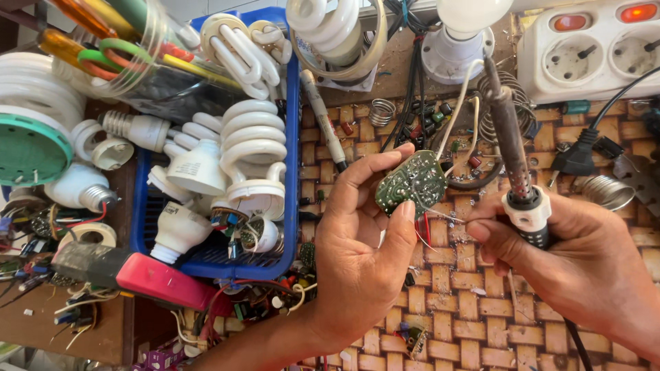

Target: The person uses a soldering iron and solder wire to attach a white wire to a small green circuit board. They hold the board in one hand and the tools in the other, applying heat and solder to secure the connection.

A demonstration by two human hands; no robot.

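Above the woven mat (pixel 440 302), the left hand (pixel 361 254) pinches a round green circuit board (pixel 411 182) (solder side up); the right hand (pixel 584 264) grips the soldering iron (pixel 512 148), tip raised clear, so soldering looks unfinished.

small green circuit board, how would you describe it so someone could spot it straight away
Start at the blue plastic basket full of white spiral lamps, then look right to the workbench's brick-patterned mat. Above it, the left hand pinches a small round green circuit board. It is the only flat green disc dotted with silver solder points, with thin wires trailing off it.
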